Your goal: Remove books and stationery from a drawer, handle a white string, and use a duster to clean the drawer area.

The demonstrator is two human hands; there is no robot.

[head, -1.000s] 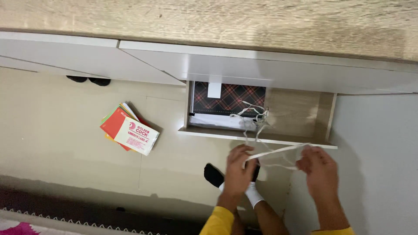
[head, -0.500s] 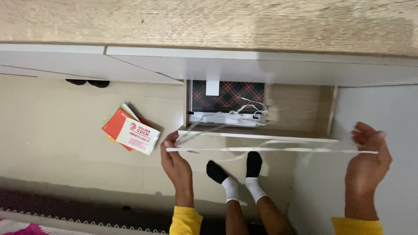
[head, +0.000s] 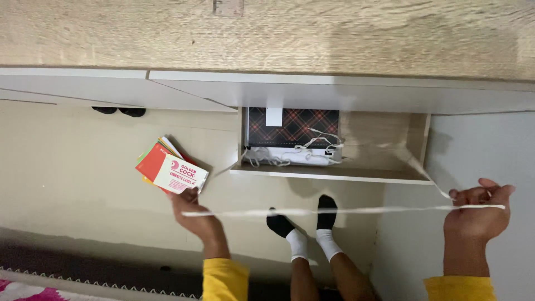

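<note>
You are stretching a thin white ribbon (head: pixel 334 211) flat and taut between your hands, just in front of the open drawer (head: pixel 334 171); your left hand (head: pixel 192 214) has its fingers clamped on one end and your right hand (head: pixel 478 212) pinches the other, with a slack tail running up from it to the drawer's right wall. The step in hand looks like drawing out a length of ribbon, so the next move likely calls for even tension and a steady grip so the narrow band does not twist. Inside the drawer lies a dark plaid box (head: pixel 292 126) with a loose tangle of white ribbon (head: pixel 290 153) heaped in front. Left of the drawer, a fanned stack of glossy coloured packets (head: pixel 171 171) rests on the smooth beige floor (head: pixel 72 161).
</note>
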